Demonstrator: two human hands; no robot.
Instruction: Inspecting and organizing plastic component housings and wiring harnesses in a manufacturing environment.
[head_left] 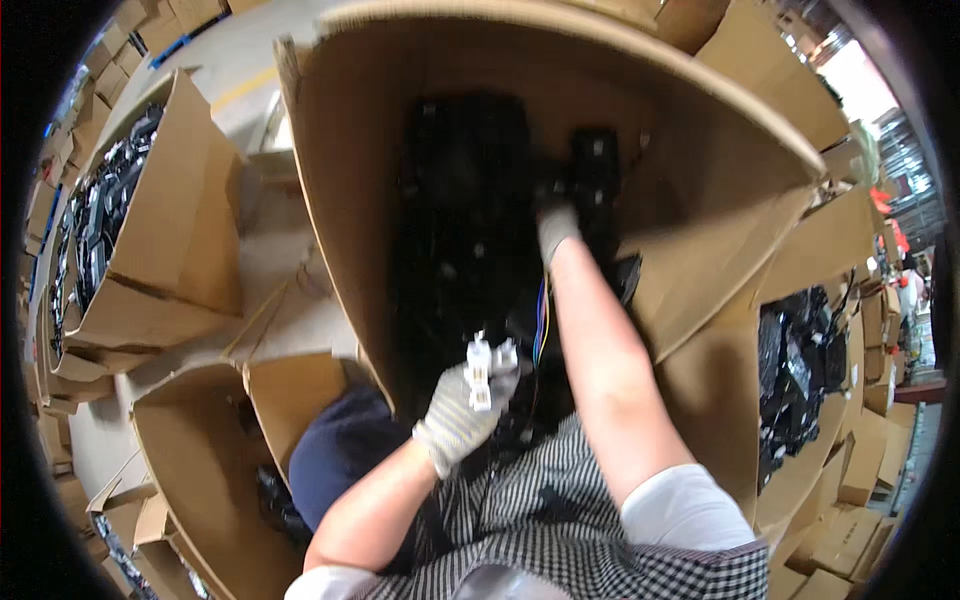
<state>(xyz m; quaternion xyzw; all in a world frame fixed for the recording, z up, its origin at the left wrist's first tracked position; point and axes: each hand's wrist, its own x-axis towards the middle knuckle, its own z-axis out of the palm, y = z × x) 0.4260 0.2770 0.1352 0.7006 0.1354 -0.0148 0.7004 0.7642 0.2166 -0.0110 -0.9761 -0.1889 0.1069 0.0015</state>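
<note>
My left hand (455,415), in a striped knit glove, is closed around several small white plastic connectors (481,375) at the near side of a deep cardboard box (345,150). My right hand (557,228), also gloved, reaches far down into that box among black plastic parts (465,140). Its fingers are lost in shadow and blur, so I cannot tell what they touch. Thin coloured wires (542,320) hang beside my right forearm, with both ends hard to make out.
At the left stands a cardboard box (185,215) filled with black parts. Another open box (200,430) sits near my left side. On the right, a further box (715,420) borders a heap of black plastic pieces (800,370). The large box's raised walls surround my arms.
</note>
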